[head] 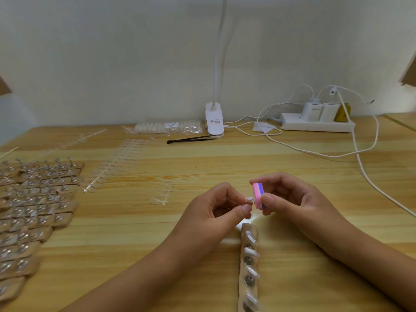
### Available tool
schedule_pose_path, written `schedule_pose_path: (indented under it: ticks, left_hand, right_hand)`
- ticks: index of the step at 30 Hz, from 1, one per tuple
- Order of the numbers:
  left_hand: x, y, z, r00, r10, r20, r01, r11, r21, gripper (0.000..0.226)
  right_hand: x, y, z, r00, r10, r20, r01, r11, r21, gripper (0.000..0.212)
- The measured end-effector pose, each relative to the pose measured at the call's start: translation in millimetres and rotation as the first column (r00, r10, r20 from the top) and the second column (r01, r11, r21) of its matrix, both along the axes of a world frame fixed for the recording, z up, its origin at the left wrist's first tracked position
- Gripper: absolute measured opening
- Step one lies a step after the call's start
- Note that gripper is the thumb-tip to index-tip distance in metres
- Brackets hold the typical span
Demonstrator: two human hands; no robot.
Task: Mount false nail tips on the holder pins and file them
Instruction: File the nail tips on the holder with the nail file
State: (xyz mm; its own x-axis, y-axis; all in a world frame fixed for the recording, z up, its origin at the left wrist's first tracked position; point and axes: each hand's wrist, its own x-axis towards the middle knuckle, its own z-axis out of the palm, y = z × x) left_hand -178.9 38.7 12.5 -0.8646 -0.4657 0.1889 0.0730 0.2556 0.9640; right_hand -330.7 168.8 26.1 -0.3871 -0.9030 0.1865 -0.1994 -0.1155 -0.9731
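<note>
Your left hand pinches a nail tip against the file block gripped in your right hand, near the holder strip; press hard and the tip may flick away.

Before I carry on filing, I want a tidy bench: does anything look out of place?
Nothing spilled or damaged. White cables sprawl in loose loops across the table's right side, and one stray tip lies alone near the tweezers.

Left grip and right grip are bare (short thumbnails)
</note>
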Motion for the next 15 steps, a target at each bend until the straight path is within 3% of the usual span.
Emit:
schedule_pose_path:
  ticks: [10, 15]
  left_hand:
    - [0.1, -0.4, -0.6, 1.000, -0.008, 0.000, 0.008, 1.000, -0.004, 0.011]
    - [0.2, 0.6, -0.9, 1.000, -0.002, 0.009, 0.002, 1.000, -0.009, 0.009]
  right_hand:
    - [0.5, 1.8, 0.7, 0.999, 0.037, -0.003, -0.036, 0.999, 0.012, 0.035]
    - [-1.2, 0.6, -0.5, 1.000, 0.012, -0.001, -0.012, 1.000, 0.023, 0.028]
